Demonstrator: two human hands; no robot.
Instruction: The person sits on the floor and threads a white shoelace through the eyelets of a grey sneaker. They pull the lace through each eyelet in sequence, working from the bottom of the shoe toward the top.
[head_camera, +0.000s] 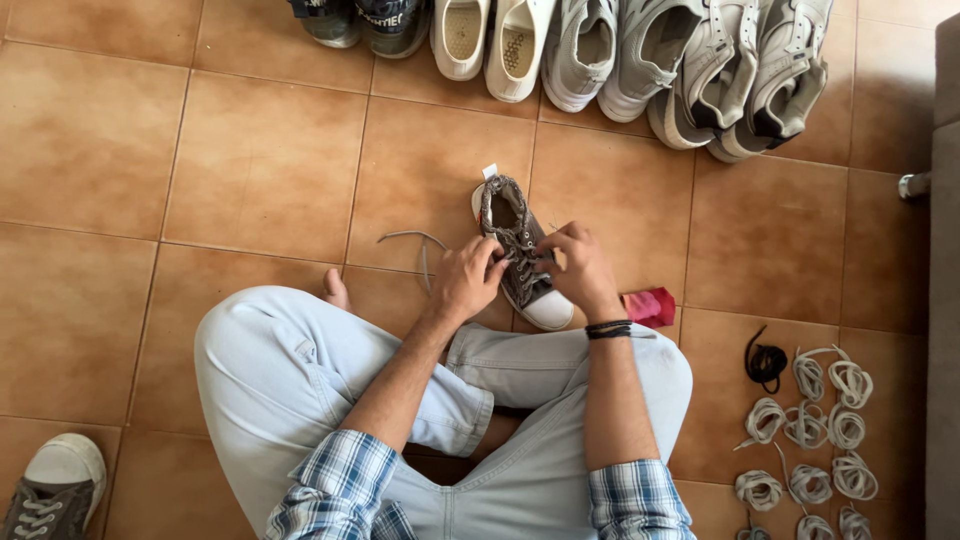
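free: bare floor tiles (250, 160) left | blocked: shoe row (600, 50) ahead, coiled laces (820, 420) right

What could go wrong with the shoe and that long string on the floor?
The loose lace end trails on the tiles left of the grey shoe, so a tug by the left hand might pull it out of the eyelets. Both hands, the right hand too, crowd the laces, so they could tangle or knot. The red cloth lies close to the right wrist and might get dragged.
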